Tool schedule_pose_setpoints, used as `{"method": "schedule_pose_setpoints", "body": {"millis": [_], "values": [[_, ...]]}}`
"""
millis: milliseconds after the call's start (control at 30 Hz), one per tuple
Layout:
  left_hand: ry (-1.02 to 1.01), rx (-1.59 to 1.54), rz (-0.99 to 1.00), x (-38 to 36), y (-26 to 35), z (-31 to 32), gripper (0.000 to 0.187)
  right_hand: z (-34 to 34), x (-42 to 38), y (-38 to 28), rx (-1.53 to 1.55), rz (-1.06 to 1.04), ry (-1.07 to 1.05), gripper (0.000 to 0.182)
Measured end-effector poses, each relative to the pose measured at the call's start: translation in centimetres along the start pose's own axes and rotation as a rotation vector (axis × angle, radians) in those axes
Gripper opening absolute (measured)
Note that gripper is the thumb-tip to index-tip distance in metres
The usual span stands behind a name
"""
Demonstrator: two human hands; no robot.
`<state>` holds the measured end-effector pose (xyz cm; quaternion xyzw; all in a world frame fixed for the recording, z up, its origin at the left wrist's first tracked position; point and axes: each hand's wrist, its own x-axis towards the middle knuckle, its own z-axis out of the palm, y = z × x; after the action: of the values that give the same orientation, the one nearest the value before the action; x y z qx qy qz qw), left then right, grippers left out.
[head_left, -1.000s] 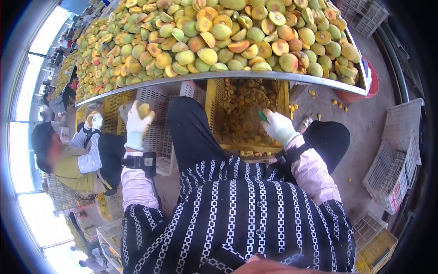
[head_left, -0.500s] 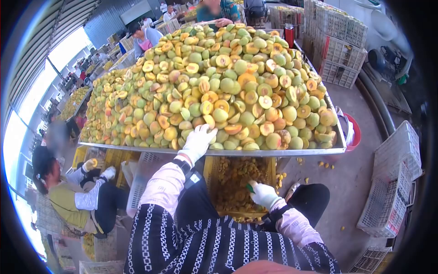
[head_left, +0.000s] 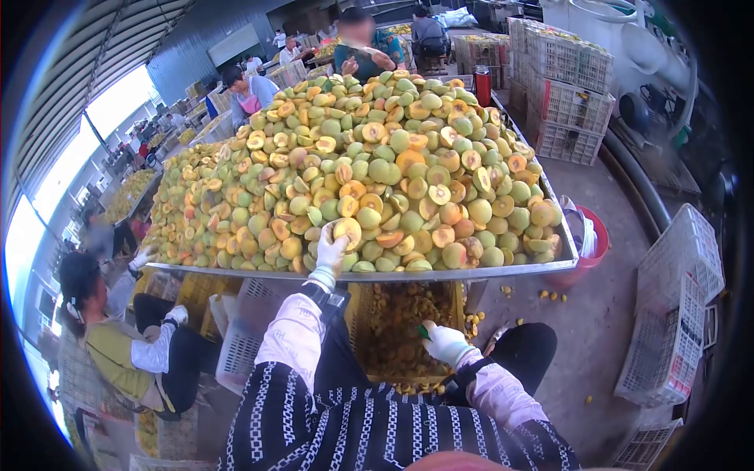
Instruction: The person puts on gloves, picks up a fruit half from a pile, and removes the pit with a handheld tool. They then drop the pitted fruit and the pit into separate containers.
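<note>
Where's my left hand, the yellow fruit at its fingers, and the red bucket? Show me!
Left hand (head_left: pixel 331 250): head view, on the middle of the hand.
Yellow fruit (head_left: pixel 347 229): head view, on the side facing the camera.
Red bucket (head_left: pixel 597 253): head view, on its outer wall.

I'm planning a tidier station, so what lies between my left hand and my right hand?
In the head view, the table's metal edge and part of the yellow crate with fruit pieces lie between left hand and right hand.

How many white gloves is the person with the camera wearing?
2: one on the left hand, holding a fruit half; one on the right hand, gripping a green object over the yellow crate.
</note>
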<state>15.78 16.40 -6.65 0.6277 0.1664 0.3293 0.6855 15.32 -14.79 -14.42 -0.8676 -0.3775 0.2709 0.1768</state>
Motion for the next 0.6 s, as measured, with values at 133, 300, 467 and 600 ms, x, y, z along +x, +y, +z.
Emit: {"method": "schedule_pose_setpoints", "body": {"millis": [133,300,467,600], "values": [[0.024,-0.212,-0.198,-0.4,-0.8,-0.1,0.029,-0.3,-0.3,0.1,0.04,0.035,0.056,0.047],[-0.05,-0.556,-0.27,-0.9,-2.3,-0.7,0.028,0.2,0.1,0.8,0.041,-0.016,0.096,0.041],[-0.116,-0.833,-0.371,-1.7,-1.1,-1.4,0.027,-0.6,-0.5,0.2,0.043,-0.086,-0.001,0.035],[-0.152,-0.92,-0.446,-1.4,-2.9,-3.4,0.028,-4.0,-2.7,-0.3,0.98,-0.208,-0.174,0.037]]}}
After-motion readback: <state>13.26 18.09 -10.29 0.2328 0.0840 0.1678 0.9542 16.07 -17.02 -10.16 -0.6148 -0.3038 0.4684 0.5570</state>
